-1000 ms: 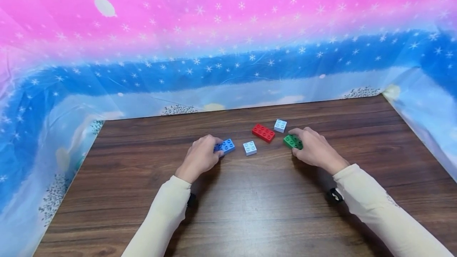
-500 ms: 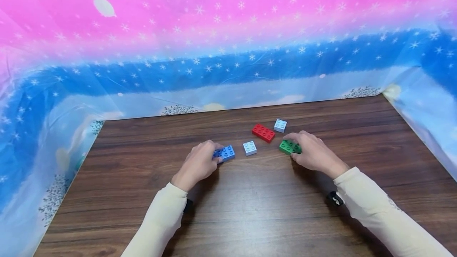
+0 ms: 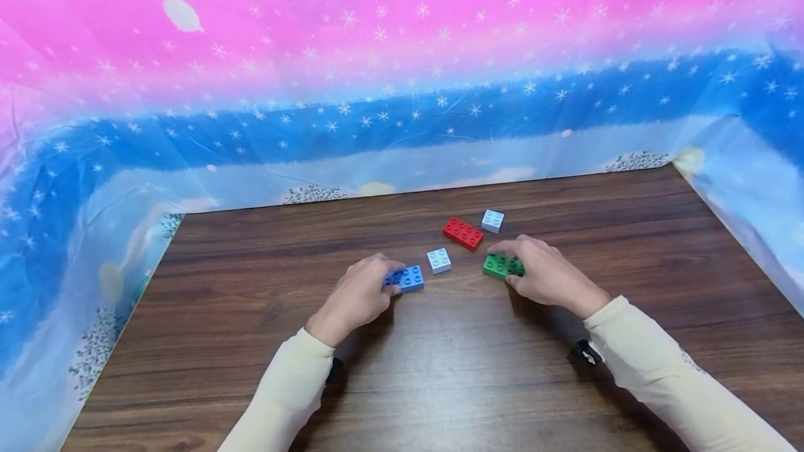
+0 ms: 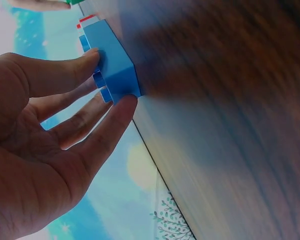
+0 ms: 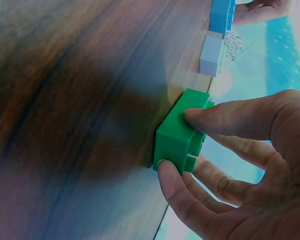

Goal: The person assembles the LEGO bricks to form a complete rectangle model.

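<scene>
On the left, my left hand (image 3: pixel 356 296) pinches a blue toy building brick (image 3: pixel 411 278) with thumb and fingers. The left wrist view shows the thumb on the near long side of the blue brick (image 4: pixel 110 60) and a finger at its end. Opposite, my right hand (image 3: pixel 548 275) grips a green toy brick (image 3: pixel 498 266) in the same way. Its thumb presses the long side of the green brick (image 5: pixel 180 122) in the right wrist view, with a fingertip at the end. A small white brick (image 3: pixel 439 261) lies between the two held bricks, studs up.
Behind, a long red brick (image 3: pixel 463 234) lies on the wooden table (image 3: pixel 414 382), with a second white brick (image 3: pixel 493 221) just to its right. A pink and blue patterned cloth (image 3: pixel 402 89) hangs along the table's back and sides.
My right hand has slid the green brick left and nearer to me. My left hand has brought the blue brick nearer and then rightward. The red and white bricks stay put.
</scene>
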A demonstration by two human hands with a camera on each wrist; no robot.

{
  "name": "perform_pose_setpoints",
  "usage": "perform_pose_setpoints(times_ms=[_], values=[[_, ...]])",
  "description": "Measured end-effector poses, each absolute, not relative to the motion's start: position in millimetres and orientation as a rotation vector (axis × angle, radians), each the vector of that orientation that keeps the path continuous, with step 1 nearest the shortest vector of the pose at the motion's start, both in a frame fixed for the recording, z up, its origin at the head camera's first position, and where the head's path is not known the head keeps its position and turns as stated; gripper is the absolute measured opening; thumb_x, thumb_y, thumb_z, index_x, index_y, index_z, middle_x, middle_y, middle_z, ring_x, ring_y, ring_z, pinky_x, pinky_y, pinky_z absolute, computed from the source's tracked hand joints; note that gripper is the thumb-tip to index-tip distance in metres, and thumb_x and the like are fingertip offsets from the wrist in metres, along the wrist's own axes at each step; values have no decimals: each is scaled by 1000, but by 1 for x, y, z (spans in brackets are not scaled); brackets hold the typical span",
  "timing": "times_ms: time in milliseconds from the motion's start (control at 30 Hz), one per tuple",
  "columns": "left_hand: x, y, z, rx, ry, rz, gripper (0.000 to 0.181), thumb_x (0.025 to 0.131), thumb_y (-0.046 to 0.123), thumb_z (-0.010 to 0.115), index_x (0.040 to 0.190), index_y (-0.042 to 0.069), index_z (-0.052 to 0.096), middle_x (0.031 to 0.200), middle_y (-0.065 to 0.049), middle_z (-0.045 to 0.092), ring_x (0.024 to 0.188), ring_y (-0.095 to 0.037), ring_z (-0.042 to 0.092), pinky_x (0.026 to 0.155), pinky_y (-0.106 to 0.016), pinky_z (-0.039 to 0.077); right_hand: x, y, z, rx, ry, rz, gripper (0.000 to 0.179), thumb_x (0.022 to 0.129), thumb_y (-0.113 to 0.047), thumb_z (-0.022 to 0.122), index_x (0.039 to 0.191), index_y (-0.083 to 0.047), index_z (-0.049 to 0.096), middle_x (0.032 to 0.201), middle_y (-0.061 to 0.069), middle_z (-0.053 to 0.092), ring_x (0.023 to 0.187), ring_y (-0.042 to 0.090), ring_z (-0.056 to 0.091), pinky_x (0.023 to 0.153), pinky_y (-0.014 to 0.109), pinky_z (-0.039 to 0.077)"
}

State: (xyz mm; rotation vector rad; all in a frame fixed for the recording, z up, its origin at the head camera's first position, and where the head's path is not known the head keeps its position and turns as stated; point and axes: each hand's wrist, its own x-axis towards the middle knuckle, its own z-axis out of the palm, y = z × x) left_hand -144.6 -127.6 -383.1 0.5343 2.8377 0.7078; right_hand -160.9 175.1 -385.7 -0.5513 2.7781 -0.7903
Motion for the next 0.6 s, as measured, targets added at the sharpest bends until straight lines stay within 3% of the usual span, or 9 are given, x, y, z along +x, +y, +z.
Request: perform_pose_setpoints(times_ms=[333, 600], values=[[-142, -119, -384, 609, 2817, 703, 34, 96, 2, 67, 130, 2, 67, 123, -12, 66, 108, -21, 62, 93, -42, 51, -159, 171, -386, -583, 2772, -826, 58, 90, 2, 71, 144, -6, 53, 127, 18, 61, 116, 34, 59, 96, 58, 48], [-144, -113, -386, 665, 2808, 694, 34, 96, 5, 68, 131, 3, 67, 123, -11, 66, 106, -20, 61, 95, -41, 51, -158, 165, -387, -587, 2748, -843, 61, 88, 2, 74, 144, -6, 51, 122, 17, 64, 113, 32, 61, 96, 57, 49]])
